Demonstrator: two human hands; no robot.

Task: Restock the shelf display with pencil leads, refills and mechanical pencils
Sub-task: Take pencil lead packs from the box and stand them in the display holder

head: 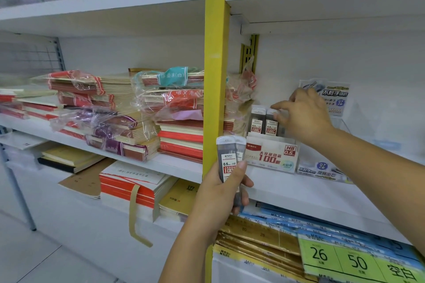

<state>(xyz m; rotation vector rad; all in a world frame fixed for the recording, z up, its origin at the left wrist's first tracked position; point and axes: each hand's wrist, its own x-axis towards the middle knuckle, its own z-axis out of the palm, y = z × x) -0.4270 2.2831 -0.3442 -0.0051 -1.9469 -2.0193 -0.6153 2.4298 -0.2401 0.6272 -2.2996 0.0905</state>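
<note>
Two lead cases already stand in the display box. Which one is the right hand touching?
The right-hand case, nearer the right hand; its fingertips rest on that cap. The left-hand case stands untouched beside it.

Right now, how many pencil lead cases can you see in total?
4 visible. Two stand upright in the display box: the left case and the right case, touched by the right hand. Two held cases are in the left hand. More may be hidden.

Two grey 0.5 HB lead cases (264, 122) upright in white display box (272, 156) on shelf (299, 193); two more cases (230, 158) upright, left of box.
</note>
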